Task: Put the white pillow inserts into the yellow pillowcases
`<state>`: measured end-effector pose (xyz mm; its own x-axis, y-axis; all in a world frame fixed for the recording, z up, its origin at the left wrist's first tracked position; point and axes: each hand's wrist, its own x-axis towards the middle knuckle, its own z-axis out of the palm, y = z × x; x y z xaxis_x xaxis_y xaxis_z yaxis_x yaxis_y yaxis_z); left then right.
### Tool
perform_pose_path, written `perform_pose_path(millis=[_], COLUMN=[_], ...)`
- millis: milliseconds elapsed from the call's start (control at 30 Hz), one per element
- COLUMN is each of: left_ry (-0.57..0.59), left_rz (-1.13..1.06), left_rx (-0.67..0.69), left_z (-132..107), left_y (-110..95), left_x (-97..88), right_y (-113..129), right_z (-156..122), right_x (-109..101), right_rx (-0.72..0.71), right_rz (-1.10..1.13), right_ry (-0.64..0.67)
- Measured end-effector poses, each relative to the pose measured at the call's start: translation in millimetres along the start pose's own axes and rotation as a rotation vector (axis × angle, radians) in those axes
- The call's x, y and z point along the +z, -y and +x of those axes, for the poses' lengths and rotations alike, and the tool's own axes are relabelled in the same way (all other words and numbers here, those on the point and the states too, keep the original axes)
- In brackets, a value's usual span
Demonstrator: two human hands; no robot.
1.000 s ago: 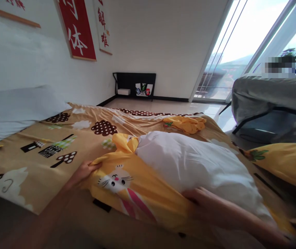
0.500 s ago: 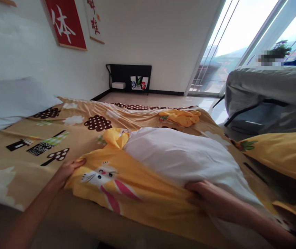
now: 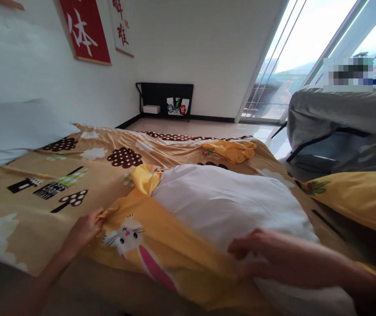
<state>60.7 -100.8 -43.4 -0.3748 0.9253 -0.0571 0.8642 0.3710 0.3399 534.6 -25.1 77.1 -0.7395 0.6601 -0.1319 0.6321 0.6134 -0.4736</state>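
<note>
Lower than half a second ago: rabbit face (image 3: pixel 127 235) on the yellow pillowcase (image 3: pixel 191 254)

Shifted slightly toward the bed's near edge, that print, with one pink ear now mostly lost in folds; with more bent fingers showing, the right hand (image 3: pixel 270 250). Largest, the tan-patterned bed (image 3: pixel 95 184); on it, right of the middle and toward the near edge, a plump white pillow (image 3: pixel 227 202); along this pillow's near left side, the pillowcase, turned over at the far left corner, hard to tell how far around; at the bed's right end, a yellow cushion (image 3: pixel 362 197); near the far right corner, a crumpled yellow cloth (image 3: pixel 235 151); over the pillowcase's rim, the right hand, blurred, fingers curled, cannot tell whether gripping or merely touching; farther left, the left hand (image 3: pixel 87 228), pinching a bunched pillowcase corner.
</note>
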Motion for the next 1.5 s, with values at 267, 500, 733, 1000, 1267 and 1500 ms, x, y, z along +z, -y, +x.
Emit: perform_pose_path(millis=[267,500,733,1000,1267,1500], left_ry=[0.095,-0.198,-0.257,-0.051,0.004,0.074], left_rz=[0.113,0.414,0.039,0.247,0.306,0.165], left_rx=[-0.050,0.122,0.519,0.337,0.292,0.249], left_z=[-15.4,-20.7,35.8,81.9,68.9,101.4], left_y=[16.4,-7.7,-196.1,-233.7,-224.3,-232.1], left_x=[5.6,-4.2,-37.4,6.8,15.9,18.2], right_y=[-34.8,-41.1,-15.5,-2.2,-14.2,-1.8], right_z=[160.9,191.0,160.3,114.2,166.7,164.5], right_x=[-44.4,29.0,46.0,17.3,10.8,54.4], right_rx=[0.040,0.055,-0.060,-0.176,-0.242,-0.171], right_rz=[-0.406,-0.495,-0.540,-0.433,-0.622,-0.630], right_ry=[-0.372,-0.131,-0.145,-0.156,-0.065,0.017])
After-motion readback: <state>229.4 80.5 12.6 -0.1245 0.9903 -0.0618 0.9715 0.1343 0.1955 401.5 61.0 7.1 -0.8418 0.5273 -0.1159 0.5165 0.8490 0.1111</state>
